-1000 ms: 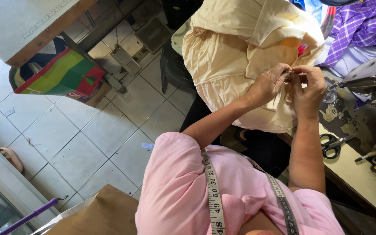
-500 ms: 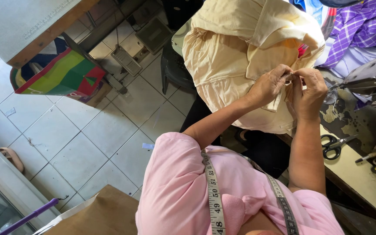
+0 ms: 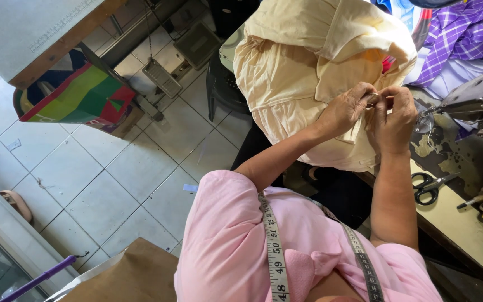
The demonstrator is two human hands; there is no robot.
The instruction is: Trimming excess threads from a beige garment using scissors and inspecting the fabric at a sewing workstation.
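Note:
My two hands meet in front of me over a bulky cream garment (image 3: 303,72) that lies heaped on the table edge. My left hand (image 3: 345,109) pinches a small round brownish piece (image 3: 373,99) against the cloth. The fingers of my right hand (image 3: 395,120) are closed on the same spot from the other side. Whether a thread or needle is there is too small to tell. A tape measure (image 3: 275,251) hangs around my neck over my pink shirt.
A sewing machine (image 3: 476,103) stands just right of my hands, with black scissors (image 3: 429,187) and small tools on the table (image 3: 465,235). Purple plaid cloth (image 3: 468,33) lies behind. On the tiled floor are a colourful bag (image 3: 79,95), a foot pedal (image 3: 163,78) and a dark stool (image 3: 225,84).
My hands stay joined at the same place on the cream garment. Only the fingertips have shifted slightly.

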